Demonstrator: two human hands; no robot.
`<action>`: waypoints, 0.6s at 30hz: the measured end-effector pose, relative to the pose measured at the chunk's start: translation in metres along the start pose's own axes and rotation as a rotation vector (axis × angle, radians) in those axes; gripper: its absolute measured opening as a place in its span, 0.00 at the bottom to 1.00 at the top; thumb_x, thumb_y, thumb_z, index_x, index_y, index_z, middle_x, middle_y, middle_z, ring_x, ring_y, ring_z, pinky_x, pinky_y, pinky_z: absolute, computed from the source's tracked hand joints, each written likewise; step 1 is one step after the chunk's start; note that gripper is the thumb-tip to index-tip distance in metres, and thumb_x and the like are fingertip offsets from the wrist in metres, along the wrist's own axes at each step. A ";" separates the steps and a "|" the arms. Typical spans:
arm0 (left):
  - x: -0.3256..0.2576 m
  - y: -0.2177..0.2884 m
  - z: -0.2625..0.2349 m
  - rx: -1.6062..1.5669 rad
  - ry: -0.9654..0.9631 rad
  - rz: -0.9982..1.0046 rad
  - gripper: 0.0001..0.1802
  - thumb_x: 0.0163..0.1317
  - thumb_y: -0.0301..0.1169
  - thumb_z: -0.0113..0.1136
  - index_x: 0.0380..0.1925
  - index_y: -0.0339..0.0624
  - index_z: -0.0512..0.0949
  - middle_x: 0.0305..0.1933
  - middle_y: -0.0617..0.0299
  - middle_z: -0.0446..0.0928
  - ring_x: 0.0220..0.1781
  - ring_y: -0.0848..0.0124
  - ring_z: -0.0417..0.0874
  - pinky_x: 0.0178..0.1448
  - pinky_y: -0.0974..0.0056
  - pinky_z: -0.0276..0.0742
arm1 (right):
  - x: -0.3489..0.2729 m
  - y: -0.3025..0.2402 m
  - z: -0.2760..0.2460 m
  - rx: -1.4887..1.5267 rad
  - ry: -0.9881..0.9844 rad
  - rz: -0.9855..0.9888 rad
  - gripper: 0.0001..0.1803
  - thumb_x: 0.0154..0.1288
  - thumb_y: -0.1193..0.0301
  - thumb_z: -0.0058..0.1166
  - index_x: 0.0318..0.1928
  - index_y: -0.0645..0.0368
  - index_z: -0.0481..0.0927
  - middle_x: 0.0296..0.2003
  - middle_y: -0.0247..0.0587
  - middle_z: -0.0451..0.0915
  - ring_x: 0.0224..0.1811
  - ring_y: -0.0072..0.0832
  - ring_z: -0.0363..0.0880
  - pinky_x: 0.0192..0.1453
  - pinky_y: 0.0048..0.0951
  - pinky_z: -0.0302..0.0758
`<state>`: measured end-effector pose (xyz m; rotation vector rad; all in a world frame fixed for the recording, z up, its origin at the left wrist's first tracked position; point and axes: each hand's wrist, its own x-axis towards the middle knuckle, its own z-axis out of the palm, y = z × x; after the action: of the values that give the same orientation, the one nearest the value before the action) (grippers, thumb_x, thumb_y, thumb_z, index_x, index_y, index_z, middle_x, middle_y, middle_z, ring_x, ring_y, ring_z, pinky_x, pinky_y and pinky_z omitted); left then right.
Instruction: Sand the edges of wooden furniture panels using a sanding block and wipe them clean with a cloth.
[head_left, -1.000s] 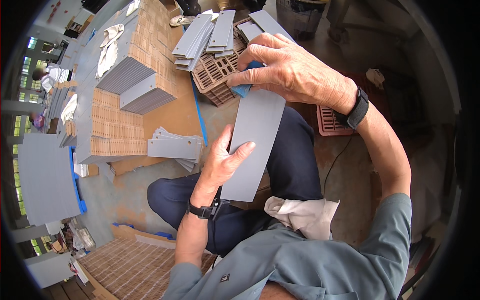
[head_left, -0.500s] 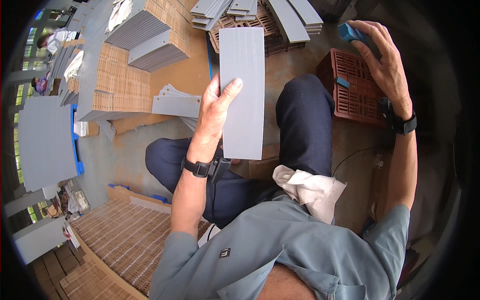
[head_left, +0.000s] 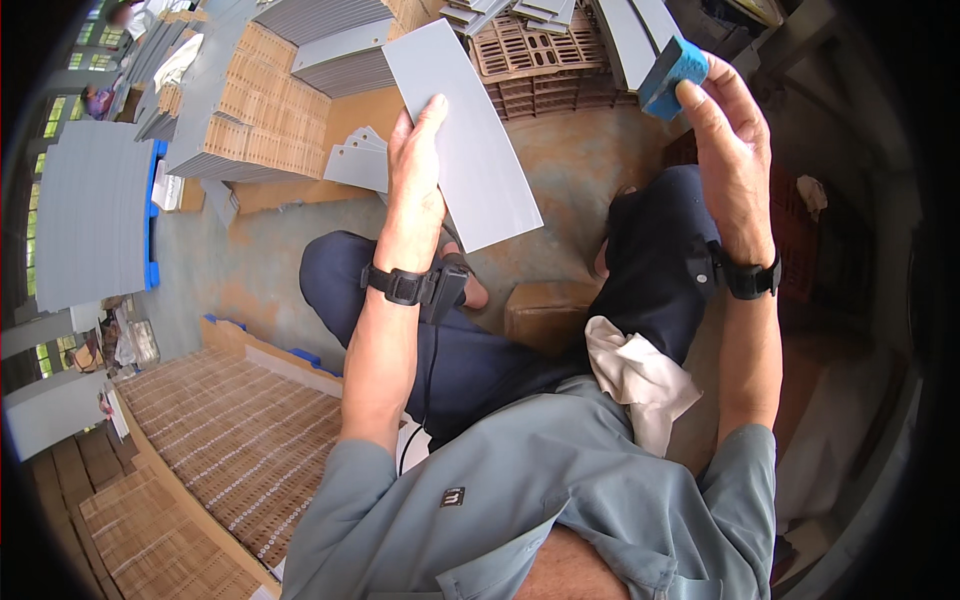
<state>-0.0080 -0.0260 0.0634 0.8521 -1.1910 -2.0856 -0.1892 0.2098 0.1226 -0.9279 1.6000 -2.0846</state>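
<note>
My left hand [head_left: 412, 165] grips a long flat grey panel [head_left: 465, 150] by its left edge, with the thumb lying on its face. The panel leans, its top end toward the left. In my right hand [head_left: 735, 150] is a blue sponge-like block [head_left: 668, 80], pinched between thumb and fingers. That block is to the right of the panel's upper part, apart from it. A crumpled whitish cloth [head_left: 645, 375] lies on my lap.
Tall stacks of grey panels with brown edges [head_left: 255, 110] stand at the upper left, near several loose panels [head_left: 358, 160]. A brown plastic crate [head_left: 540, 48] is ahead. A cardboard box [head_left: 545, 310] lies between my feet. Lower left holds a large stack of brown strips [head_left: 240, 440].
The panel has gone from nearly upright to tilted, its top swung left. My right hand has brought the blue block leftward, closer to the panel. The head view has shifted.
</note>
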 end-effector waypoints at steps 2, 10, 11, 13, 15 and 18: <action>0.000 0.002 0.000 -0.024 -0.003 0.032 0.24 0.75 0.34 0.59 0.67 0.37 0.70 0.60 0.55 0.78 0.59 0.65 0.82 0.60 0.58 0.84 | -0.026 0.006 0.017 0.106 -0.021 0.058 0.19 0.70 0.73 0.66 0.58 0.60 0.78 0.51 0.33 0.82 0.55 0.21 0.80 0.64 0.28 0.74; -0.003 0.012 -0.004 -0.039 0.038 0.104 0.25 0.74 0.34 0.58 0.67 0.36 0.68 0.61 0.54 0.76 0.60 0.64 0.80 0.62 0.57 0.81 | -0.099 0.032 0.044 -0.119 -0.014 0.031 0.24 0.65 0.82 0.65 0.59 0.59 0.71 0.57 0.42 0.78 0.58 0.28 0.76 0.68 0.33 0.71; -0.005 0.014 -0.004 -0.040 0.057 0.107 0.26 0.74 0.34 0.58 0.67 0.37 0.68 0.61 0.54 0.76 0.61 0.64 0.80 0.62 0.57 0.81 | -0.099 0.035 0.046 -0.175 -0.010 0.001 0.24 0.64 0.82 0.65 0.57 0.58 0.72 0.56 0.42 0.78 0.58 0.28 0.77 0.67 0.33 0.72; -0.005 0.013 -0.004 -0.047 0.072 0.107 0.26 0.74 0.34 0.58 0.67 0.37 0.68 0.61 0.53 0.76 0.61 0.64 0.80 0.63 0.57 0.81 | -0.099 0.038 0.051 -0.236 -0.012 0.028 0.24 0.61 0.82 0.67 0.55 0.58 0.72 0.54 0.43 0.79 0.57 0.29 0.77 0.66 0.33 0.72; -0.003 0.011 -0.003 -0.030 0.090 0.119 0.26 0.74 0.34 0.58 0.67 0.37 0.68 0.61 0.54 0.76 0.61 0.64 0.80 0.63 0.57 0.81 | -0.094 0.038 0.055 -0.370 -0.051 -0.132 0.24 0.57 0.82 0.69 0.52 0.57 0.73 0.51 0.45 0.80 0.55 0.33 0.79 0.64 0.34 0.74; -0.004 0.012 -0.001 -0.042 0.105 0.127 0.25 0.74 0.34 0.58 0.67 0.36 0.68 0.61 0.54 0.76 0.61 0.64 0.80 0.62 0.57 0.81 | -0.092 0.039 0.061 -0.377 -0.068 -0.171 0.24 0.56 0.82 0.69 0.51 0.58 0.73 0.50 0.45 0.81 0.55 0.33 0.79 0.63 0.35 0.74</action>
<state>-0.0031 -0.0285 0.0746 0.8343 -1.1119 -1.9335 -0.0855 0.2129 0.0686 -1.2847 1.9779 -1.8627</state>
